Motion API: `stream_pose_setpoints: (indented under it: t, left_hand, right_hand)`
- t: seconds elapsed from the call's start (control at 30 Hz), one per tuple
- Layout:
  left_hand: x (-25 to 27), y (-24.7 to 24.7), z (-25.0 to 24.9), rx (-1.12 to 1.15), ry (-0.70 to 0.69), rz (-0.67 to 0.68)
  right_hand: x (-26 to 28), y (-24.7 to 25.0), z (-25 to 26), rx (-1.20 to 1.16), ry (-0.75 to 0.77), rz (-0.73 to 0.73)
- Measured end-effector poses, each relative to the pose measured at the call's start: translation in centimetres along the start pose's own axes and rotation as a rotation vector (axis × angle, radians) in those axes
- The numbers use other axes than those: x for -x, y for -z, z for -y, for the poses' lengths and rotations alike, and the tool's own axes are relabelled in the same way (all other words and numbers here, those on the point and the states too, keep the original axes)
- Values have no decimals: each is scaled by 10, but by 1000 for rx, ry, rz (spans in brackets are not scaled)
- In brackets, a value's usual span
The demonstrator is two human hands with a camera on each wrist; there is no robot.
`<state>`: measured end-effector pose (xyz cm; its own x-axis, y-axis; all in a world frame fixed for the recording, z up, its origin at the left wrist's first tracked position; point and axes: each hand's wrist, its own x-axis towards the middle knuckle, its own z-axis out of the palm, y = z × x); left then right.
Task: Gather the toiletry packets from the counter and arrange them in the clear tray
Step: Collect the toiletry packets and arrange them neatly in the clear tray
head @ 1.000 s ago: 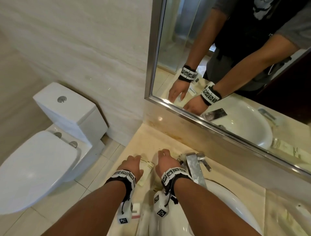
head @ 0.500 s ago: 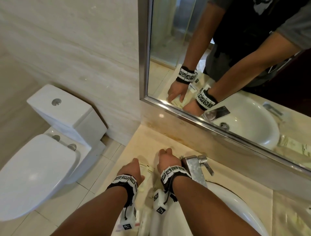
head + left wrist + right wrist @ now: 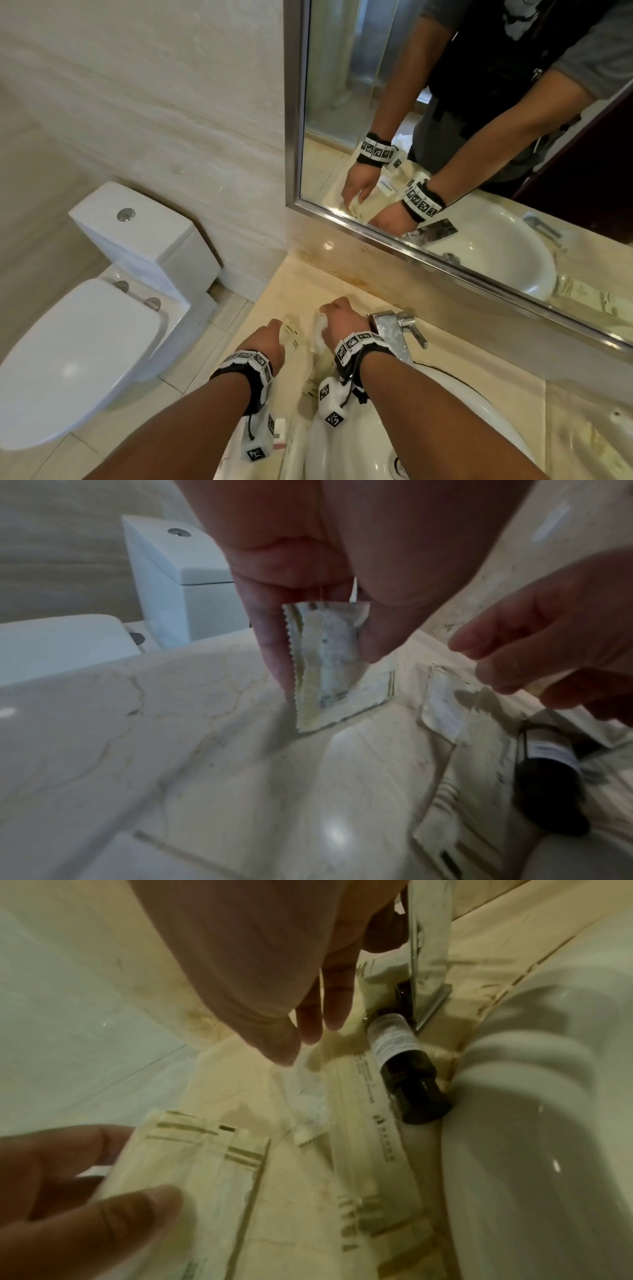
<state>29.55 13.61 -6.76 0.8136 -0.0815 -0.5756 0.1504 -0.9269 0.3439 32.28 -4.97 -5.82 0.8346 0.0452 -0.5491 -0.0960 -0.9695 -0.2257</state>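
Observation:
My left hand point(image 3: 329, 669) pinches a cream toiletry packet point(image 3: 329, 693) with a serrated edge between thumb and fingers, its lower end at the marble counter point(image 3: 192, 750). In the head view that hand point(image 3: 270, 337) holds the packet point(image 3: 290, 334) upright left of the tap. My right hand point(image 3: 301, 1042) hovers with straight fingers just above a small white packet point(image 3: 310, 1107) and holds nothing. A long cream packet point(image 3: 377, 1137) lies beside it, against the basin. No clear tray shows in any view.
A dark small bottle point(image 3: 407, 1072) lies on its side by the chrome tap point(image 3: 394, 329) base. The white basin point(image 3: 428, 428) is on the right. A toilet point(image 3: 102, 325) stands left of the counter's edge. A mirror point(image 3: 445, 154) lines the wall behind.
My left hand has raised its packet from lying flat to standing on its end. My right hand stays near the tap above the small white packet. The head camera has shifted slightly.

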Motion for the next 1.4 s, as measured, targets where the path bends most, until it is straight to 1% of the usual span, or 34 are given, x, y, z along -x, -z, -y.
stream_pose_setpoints:
  t: [0.2, 0.3, 0.4, 0.53, 0.73, 0.83, 0.93, 1.0, 1.1, 1.23, 1.33, 1.4]
  left_hand:
    - [10, -3, 6, 61, -10, -30]
    - [13, -4, 7, 80, -22, -51]
    - [10, -2, 8, 87, -5, -50]
    - [8, -2, 7, 82, 18, -43]
    - [3, -1, 5, 105, 40, -56]
    - [3, 5, 3, 111, 30, -86]
    - [5, 12, 2, 119, 55, -118]
    - [8, 16, -1, 144, 67, -124]
    - [18, 21, -9, 200, 22, -100]
    - [36, 21, -22, 294, -122, -74]
    - [49, 23, -29, 385, -174, -31]
    - [57, 24, -33, 393, -198, -19]
  right_hand:
    - [0, -20, 5, 110, -53, 14]
    - [-1, -22, 8, 175, -100, 2]
    - [-6, -21, 10, 192, -109, -1]
    - [-13, -19, 6, 111, -90, 33]
    - [-11, -16, -2, -147, 57, -119]
    - [-2, -7, -1, -179, 85, -147]
    - [11, 4, 0, -215, 103, -164]
    - [20, 9, 1, -215, 143, -153]
    - [34, 13, 1, -213, 175, -119]
    - [55, 16, 4, -222, 148, -150]
    - [72, 19, 8, -226, 128, -170]
    - [85, 20, 11, -226, 124, -192]
